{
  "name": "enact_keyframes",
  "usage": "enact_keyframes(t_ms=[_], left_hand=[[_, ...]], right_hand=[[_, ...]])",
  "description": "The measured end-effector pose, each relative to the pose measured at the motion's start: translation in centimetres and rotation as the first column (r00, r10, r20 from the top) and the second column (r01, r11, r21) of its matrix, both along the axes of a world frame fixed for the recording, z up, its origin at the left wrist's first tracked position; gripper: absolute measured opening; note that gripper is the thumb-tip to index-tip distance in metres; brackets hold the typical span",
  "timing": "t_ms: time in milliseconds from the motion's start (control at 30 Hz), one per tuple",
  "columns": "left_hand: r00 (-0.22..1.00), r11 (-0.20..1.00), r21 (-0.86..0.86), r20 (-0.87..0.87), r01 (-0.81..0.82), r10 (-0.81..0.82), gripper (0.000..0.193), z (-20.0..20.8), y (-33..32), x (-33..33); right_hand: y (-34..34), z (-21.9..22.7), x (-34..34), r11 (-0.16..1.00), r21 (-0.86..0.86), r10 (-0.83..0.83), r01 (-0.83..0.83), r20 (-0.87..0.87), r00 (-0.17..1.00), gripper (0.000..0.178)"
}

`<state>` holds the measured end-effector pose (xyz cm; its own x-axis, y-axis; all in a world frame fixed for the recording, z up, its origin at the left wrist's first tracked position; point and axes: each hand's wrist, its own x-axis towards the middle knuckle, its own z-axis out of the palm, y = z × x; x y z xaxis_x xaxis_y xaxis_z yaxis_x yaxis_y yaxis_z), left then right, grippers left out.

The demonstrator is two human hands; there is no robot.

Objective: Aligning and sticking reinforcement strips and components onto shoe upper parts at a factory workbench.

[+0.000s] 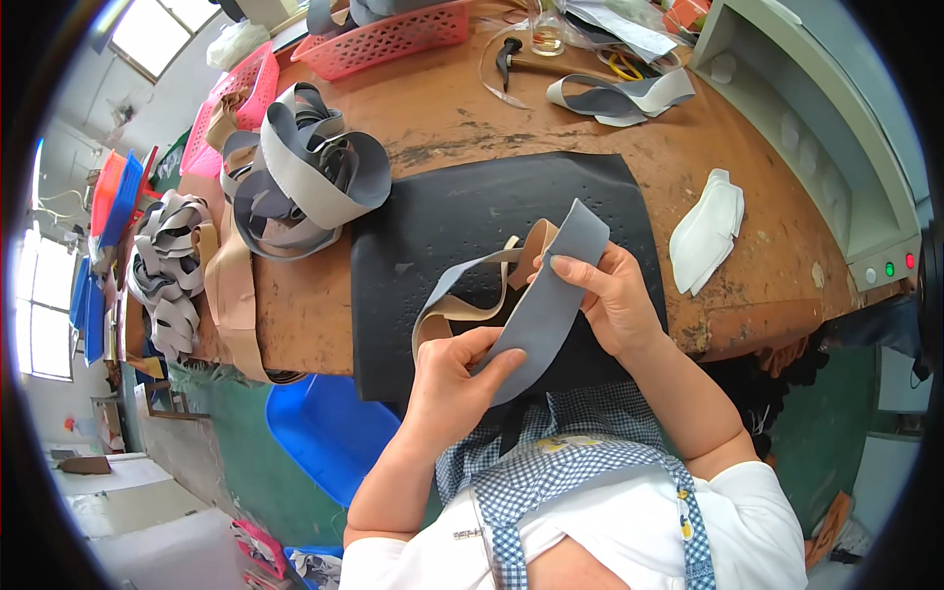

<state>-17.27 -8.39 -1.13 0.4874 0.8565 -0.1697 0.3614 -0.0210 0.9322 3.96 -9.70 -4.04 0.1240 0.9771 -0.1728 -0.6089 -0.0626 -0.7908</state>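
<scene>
Between my two hands a grey-blue strip [553, 307] with a tan reverse side is stretched over a black mat [403, 265]. My right hand [618, 298] pinches it near its upper, slanted end, thumb on the grey face. Lower down, my left hand [454, 379] grips the same strip between thumb and fingers. The rest of the strip loops away behind, its tan side showing beyond my left hand. The fingers behind the strip are partly hidden.
Left of the mat lies a heap of coiled grey and white strips [329, 182], beside a tan strip [233, 295]. White cut pieces [706, 231] lie at the right. A black-headed hammer [508, 61] and a glass [547, 34] stand far back. A grey machine [836, 128] borders the right; a blue bin [324, 433] sits below.
</scene>
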Motion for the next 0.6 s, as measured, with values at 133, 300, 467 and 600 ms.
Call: enact_keyframes(t_ms=[133,300,467,600], left_hand=[[1.000,1.000,-0.001,-0.023,-0.005,0.005,0.023,0.3,-0.1,0.0],[1.000,1.000,-0.006,0.016,0.005,-0.005,0.022,-0.2,-0.1,-0.2],[0.993,0.988,0.155,-0.116,0.004,0.014,0.018,0.1,-0.8,0.1],[0.983,0.899,0.437,-0.169,0.009,0.072,0.017,-1.1,-2.1,-0.5]], right_hand=[[0.1,-0.1,-0.3,1.000,0.017,-0.023,0.024,-0.033,0.999,0.031],[-0.1,-0.3,-0.3,0.999,0.033,-0.033,0.032,0.024,0.999,0.030],[0.5,-0.3,-0.2,0.994,-0.018,-0.109,0.108,-0.050,0.993,0.028],[2.1,-0.1,1.1,0.985,-0.087,-0.158,0.151,-0.078,0.984,0.033]])
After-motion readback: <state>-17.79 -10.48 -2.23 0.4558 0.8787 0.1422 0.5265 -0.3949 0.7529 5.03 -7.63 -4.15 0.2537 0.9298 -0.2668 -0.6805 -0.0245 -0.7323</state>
